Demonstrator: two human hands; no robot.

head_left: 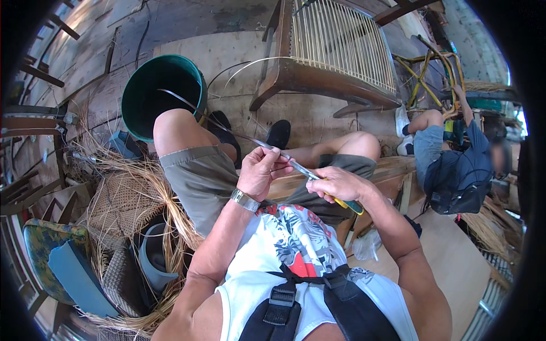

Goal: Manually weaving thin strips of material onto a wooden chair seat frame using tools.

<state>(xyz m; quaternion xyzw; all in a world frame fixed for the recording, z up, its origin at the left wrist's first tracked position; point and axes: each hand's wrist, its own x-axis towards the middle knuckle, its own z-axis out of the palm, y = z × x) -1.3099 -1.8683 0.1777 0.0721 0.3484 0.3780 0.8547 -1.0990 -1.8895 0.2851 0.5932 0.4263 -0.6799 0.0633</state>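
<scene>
Two hands up over my lap, both busy on one thin rattan strip [227, 128] — my left hand [259, 170] has its fingers pinched narrow around the strip, thumb on top, a metal watch [245, 200] on that wrist. My right hand [340, 183] sits just to the right of the left one, fist wrapped tight round the yellow and green handle of a knife [333, 193], the blade laid against the strip between my two hands. The strip runs from my left hand up and away across my left knee, its far end reaching over the rim of the green bucket [162, 94]. That bucket stands on the floor just beyond my left knee. Right of the bucket, across the floor, a wooden chair frame [324, 62] with pale cane slats lies tipped. Below the bucket, on my left side, loose straw-coloured fibres [131, 187] pile up around a woven panel. Far right of the bucket, past my right knee, another person [449, 159] in a blue top sits bent over a rattan frame
</scene>
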